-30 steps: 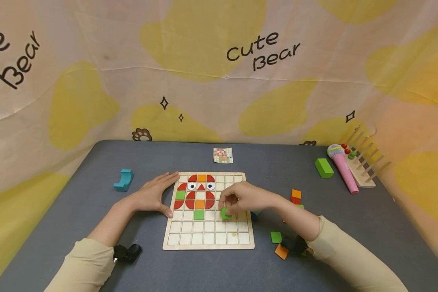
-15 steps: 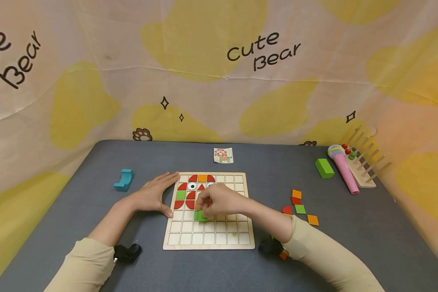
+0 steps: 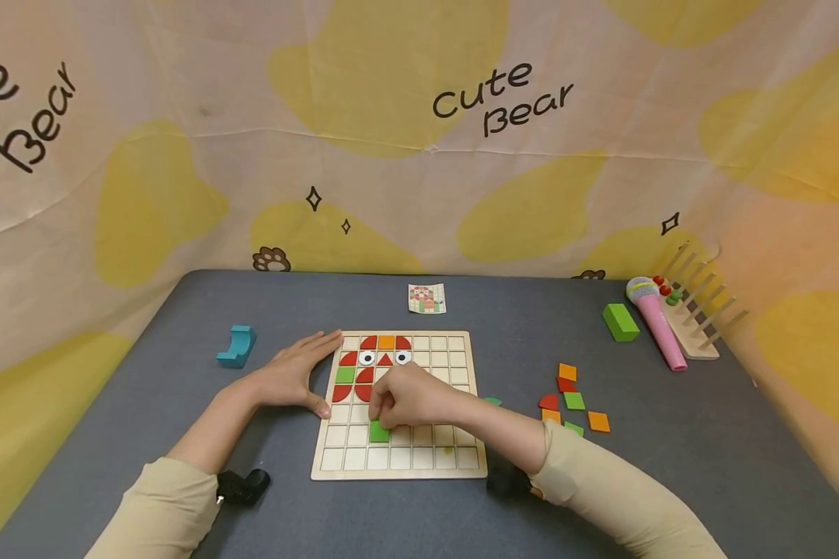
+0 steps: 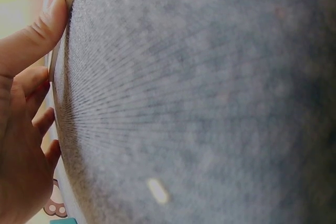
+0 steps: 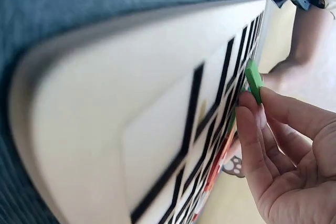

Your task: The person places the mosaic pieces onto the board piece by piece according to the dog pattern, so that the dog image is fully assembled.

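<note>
My right hand (image 3: 412, 397) pinches a green square tile (image 3: 379, 432) between thumb and fingertips, over the lower middle cells of a wooden grid board (image 3: 454, 472). In the right wrist view the green tile (image 5: 253, 80) is tilted on edge close over the grid. My left hand (image 3: 290, 375) rests along the board's left edge, thumb and fingers spread. Red quarter-round tiles (image 3: 342, 393), an orange square (image 3: 386, 342), a green square (image 3: 346, 375), two eye tiles (image 3: 367, 358) and a red triangle (image 3: 385, 359) lie in the upper left cells. The right hand hides some cells.
A small picture card (image 3: 426, 298) lies beyond the board. Loose orange, red and green tiles (image 3: 574, 401) are scattered at the right. Farther out are a green block (image 3: 620, 322), a pink microphone (image 3: 657, 322) and a pegged wooden rack (image 3: 695, 334). A teal block (image 3: 237, 346) lies left.
My right hand has carried the green tile leftward across the board, then slightly nearer to me. Loose tiles at the right have come out from behind the forearm. The left hand stays put.
</note>
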